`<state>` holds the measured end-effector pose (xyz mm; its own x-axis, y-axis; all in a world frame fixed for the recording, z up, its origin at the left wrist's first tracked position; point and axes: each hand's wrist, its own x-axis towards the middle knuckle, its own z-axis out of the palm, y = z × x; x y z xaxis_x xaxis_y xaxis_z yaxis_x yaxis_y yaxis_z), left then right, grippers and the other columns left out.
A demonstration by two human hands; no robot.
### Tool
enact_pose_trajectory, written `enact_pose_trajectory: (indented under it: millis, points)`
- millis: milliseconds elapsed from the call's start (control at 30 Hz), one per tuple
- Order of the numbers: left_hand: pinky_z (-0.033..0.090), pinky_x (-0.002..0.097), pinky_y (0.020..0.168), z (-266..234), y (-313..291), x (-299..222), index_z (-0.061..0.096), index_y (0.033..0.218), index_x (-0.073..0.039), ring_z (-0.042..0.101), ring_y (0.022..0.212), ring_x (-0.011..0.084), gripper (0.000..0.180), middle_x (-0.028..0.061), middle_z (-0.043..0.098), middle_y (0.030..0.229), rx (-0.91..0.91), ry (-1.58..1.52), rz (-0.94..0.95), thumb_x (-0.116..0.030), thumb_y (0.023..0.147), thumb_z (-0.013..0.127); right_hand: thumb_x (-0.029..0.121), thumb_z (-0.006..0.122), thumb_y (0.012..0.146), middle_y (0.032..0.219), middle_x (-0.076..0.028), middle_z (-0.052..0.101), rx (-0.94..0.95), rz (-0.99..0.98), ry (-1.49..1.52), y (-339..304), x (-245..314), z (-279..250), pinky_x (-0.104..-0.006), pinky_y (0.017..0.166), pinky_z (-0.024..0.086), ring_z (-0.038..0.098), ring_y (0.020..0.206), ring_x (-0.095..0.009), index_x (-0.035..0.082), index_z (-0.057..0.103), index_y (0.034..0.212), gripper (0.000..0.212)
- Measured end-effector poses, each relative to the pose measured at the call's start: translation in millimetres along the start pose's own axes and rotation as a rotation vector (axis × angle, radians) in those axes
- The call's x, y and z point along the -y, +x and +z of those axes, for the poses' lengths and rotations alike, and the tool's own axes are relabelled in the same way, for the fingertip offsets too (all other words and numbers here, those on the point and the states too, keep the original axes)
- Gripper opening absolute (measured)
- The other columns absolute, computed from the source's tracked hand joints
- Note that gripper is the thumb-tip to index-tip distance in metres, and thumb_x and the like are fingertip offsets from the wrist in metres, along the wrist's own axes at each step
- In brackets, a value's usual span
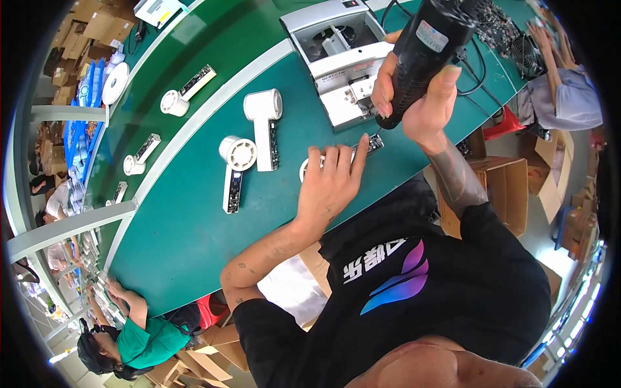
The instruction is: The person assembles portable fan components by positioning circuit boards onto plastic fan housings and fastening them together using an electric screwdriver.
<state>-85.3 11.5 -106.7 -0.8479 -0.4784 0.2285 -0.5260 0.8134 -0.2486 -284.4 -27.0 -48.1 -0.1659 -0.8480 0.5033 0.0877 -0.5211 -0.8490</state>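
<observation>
My right hand [430, 107] is wrapped around a black electric screwdriver [414, 71]. The tool points down, its tip just above the circuit-board end of a white handheld fan [374, 145] lying on the green table. My left hand [331, 184] presses over that fan from above, fingers closed on its body, and covers most of it. To the left on the same table are two more white fans, one [263, 129] with its round head toward the far side, the other [240, 158] nearer. Both have handles open along one side, showing circuit boards.
A grey screw feeder [339, 61] stands beyond my hands, with a black cable [479, 71] to its right. Past a pale rail [213, 110], more white fans [184, 94] lie on a green belt. Co-workers sit at lower left [152, 336] and far right [559, 94]. Cardboard boxes [504, 187] stand right.
</observation>
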Motion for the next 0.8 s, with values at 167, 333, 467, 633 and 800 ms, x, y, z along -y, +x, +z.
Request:
enact_pose_trajectory:
  millis: [167, 333, 467, 633, 800]
  points:
    - [0.046, 0.0405, 0.081, -5, 5, 2, 0.066, 0.132, -0.01, 0.054, 0.08, 0.019, 0.044, 0.0027, 0.053, 0.087, -0.098, -0.21, -0.103, -0.022, 0.09, 0.068, 0.081, 0.03, 0.095, 0.067, -0.008, 0.053, 0.035, 0.019, -0.002, -4, 2, 1, -0.0281, 0.046, 0.044, 0.049, 0.048, -0.013, -0.006, 0.039, 0.133, 0.096]
    - [0.045, 0.0365, 0.076, -6, 18, 0, 0.071, 0.11, -0.009, 0.06, 0.084, 0.0189, 0.029, 0.0019, 0.057, 0.088, -0.108, -0.4, -0.248, -0.024, 0.085, 0.076, 0.086, 0.031, 0.09, 0.068, -0.007, 0.052, 0.007, 0.067, -0.011, -5, 4, -1, -0.0286, 0.047, 0.044, 0.049, 0.049, -0.013, -0.005, 0.039, 0.134, 0.101]
    - [0.043, 0.0364, 0.073, -9, 23, 2, 0.07, 0.099, -0.007, 0.061, 0.085, 0.0214, 0.019, 0.0043, 0.058, 0.088, -0.048, -0.524, -0.298, -0.019, 0.085, 0.076, 0.093, 0.036, 0.081, 0.069, -0.006, 0.051, 0.022, 0.153, 0.103, -14, 6, 0, -0.0297, 0.049, 0.043, 0.049, 0.051, -0.014, 0.002, 0.04, 0.135, 0.106]
    - [0.042, 0.0368, 0.072, -8, 26, 5, 0.07, 0.099, -0.006, 0.06, 0.084, 0.0224, 0.02, 0.0049, 0.057, 0.087, -0.052, -0.598, -0.28, -0.017, 0.084, 0.076, 0.097, 0.044, 0.073, 0.07, -0.006, 0.052, 0.064, 0.198, 0.157, -22, 8, -8, -0.0302, 0.05, 0.041, 0.05, 0.053, -0.016, 0.009, 0.043, 0.134, 0.107]
    - [0.042, 0.0367, 0.073, -2, 24, 5, 0.07, 0.1, -0.006, 0.059, 0.084, 0.0224, 0.02, 0.0046, 0.056, 0.087, -0.086, -0.609, -0.256, -0.017, 0.084, 0.076, 0.097, 0.046, 0.071, 0.071, -0.007, 0.053, 0.081, 0.231, 0.121, -17, 9, -6, -0.0299, 0.049, 0.042, 0.051, 0.052, -0.015, 0.007, 0.044, 0.13, 0.108]
